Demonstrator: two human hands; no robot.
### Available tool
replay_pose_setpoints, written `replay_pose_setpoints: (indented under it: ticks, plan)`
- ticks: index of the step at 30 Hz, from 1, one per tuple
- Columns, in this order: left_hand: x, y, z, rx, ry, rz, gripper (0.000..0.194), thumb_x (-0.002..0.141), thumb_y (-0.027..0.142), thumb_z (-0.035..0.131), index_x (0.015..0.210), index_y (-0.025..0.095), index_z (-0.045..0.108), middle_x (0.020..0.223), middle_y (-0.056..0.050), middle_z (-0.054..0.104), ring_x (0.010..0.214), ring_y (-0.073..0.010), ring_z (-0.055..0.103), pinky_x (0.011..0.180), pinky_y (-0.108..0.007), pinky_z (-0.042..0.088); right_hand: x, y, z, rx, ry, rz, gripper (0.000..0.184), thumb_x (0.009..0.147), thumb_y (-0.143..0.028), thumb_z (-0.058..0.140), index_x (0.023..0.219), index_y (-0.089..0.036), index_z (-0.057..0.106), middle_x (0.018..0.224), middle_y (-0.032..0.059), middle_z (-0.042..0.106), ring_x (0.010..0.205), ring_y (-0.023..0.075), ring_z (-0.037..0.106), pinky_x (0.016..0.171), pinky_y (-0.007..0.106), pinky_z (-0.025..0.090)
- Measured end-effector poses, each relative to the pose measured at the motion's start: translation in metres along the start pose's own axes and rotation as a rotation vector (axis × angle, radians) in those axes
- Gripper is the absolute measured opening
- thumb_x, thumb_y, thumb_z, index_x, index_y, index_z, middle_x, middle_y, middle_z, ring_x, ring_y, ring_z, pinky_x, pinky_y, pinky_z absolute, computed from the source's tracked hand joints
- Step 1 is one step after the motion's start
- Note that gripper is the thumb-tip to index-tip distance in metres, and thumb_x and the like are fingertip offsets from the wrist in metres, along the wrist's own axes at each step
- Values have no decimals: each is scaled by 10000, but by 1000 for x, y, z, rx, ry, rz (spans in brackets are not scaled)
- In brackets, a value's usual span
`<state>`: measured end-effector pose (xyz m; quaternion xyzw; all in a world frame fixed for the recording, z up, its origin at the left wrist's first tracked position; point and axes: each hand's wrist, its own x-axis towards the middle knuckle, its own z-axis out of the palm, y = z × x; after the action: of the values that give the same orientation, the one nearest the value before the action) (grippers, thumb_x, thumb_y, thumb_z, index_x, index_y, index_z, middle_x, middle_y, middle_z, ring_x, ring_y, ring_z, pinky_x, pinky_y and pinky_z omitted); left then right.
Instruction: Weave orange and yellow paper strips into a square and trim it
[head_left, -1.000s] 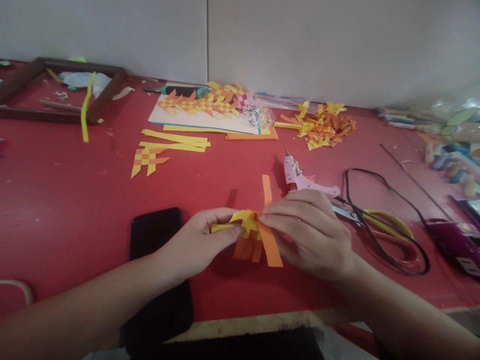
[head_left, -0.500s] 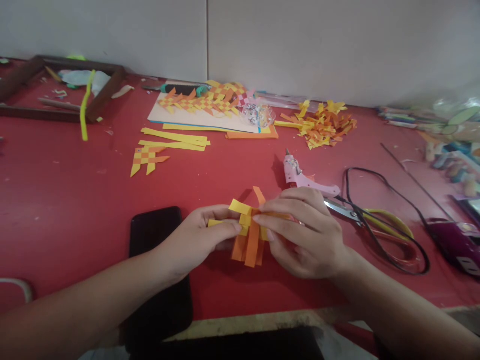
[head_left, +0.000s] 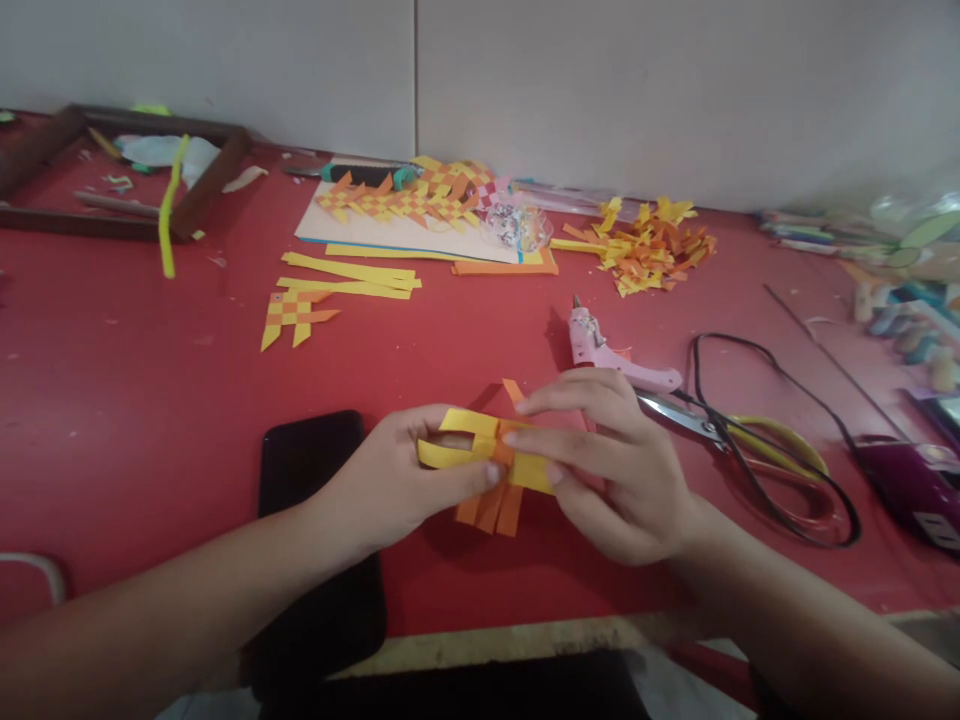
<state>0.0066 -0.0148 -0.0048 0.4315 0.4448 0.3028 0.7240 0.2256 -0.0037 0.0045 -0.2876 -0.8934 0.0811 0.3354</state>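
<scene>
Both hands meet over the near middle of the red table point(head_left: 135, 400) on a small woven piece of yellow and orange paper strips point(head_left: 487, 465). My left hand point(head_left: 397, 480) pinches its left side, thumb on a yellow strip. From the right, my right hand point(head_left: 611, 460) grips the piece with fingertips on the yellow and orange strips. Orange strip ends hang below the hands, and one short orange end sticks up behind them.
A black phone point(head_left: 315, 540) lies under my left forearm. A pink glue gun point(head_left: 607, 350) and yellow-handled scissors point(head_left: 742, 440) with a black cord lie right of the hands. Loose yellow strips point(head_left: 352, 275), a small woven piece point(head_left: 294, 315), paper scraps point(head_left: 645, 245) and a wooden frame point(head_left: 112, 170) sit farther back.
The woven piece has been turned in my hands: the long orange strip that stuck up and hung down is now drawn in, and yellow strips now lie across the front.
</scene>
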Motion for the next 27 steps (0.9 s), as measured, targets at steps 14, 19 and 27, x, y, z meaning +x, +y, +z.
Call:
replay_pose_setpoints:
  ticks: [14, 19, 27]
  plan:
    - [-5, -2, 0, 257, 0, 65, 415, 797, 335, 734, 1182, 231, 619, 1011, -37, 729, 904, -199, 711, 782, -295, 561, 2, -1, 0, 227, -118, 384, 96, 863, -257, 671, 775, -226, 693, 1005, 41, 610, 944, 174, 595, 888, 366, 465]
    - [-2, -7, 1, 117, 42, 172, 484, 752, 303, 799, 1178, 235, 580, 1147, -43, 701, 1047, -208, 684, 876, -305, 559, -3, 3, 4, 379, -58, 532, 90, 868, -292, 684, 802, -232, 686, 976, 26, 598, 899, 154, 602, 833, 329, 480]
    - [3, -10, 0, -32, 55, 114, 399, 776, 292, 795, 1100, 187, 587, 1093, -59, 709, 967, -190, 691, 823, -294, 554, -3, 4, 6, 514, -8, 623, 90, 872, -318, 692, 812, -251, 701, 970, 20, 596, 893, 152, 604, 835, 325, 482]
